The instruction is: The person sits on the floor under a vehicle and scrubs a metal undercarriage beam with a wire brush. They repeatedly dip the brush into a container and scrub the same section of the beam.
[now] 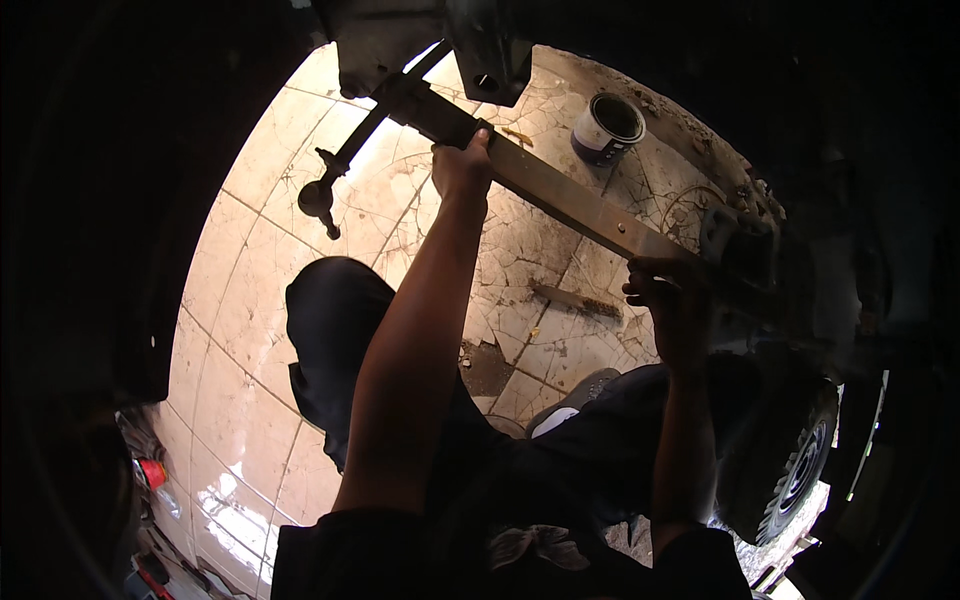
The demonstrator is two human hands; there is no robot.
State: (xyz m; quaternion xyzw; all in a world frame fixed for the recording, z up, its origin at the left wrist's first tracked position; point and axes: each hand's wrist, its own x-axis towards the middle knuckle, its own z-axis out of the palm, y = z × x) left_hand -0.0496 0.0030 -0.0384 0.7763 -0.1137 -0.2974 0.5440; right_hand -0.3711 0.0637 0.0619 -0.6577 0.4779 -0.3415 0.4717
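A long, flat-sided metal bar (565, 200) runs slantwise from the dark bracket parts at the top down to the right, into shadow. A small bolt or rivet (621, 228) shows on its face. My left hand (464, 168) is closed around the bar near its upper-left end, thumb on the upper edge. In shadow, my right hand (672, 305) is at the bar's lower edge, with its fingers bent together; what they hold, if anything, is hidden. Left of my left hand, a dark rod with a ball-shaped joint (316, 198) hangs from the bracket (400, 92).
An open paint can (608, 130) stands on the cracked tile floor (250, 260) beyond the bar. A wire brush or bristled strip (578, 300) lies below it. A tyre (800, 465) is at lower right. Dark vehicle parts surround the view; red-marked items (152, 473) lie lower left.
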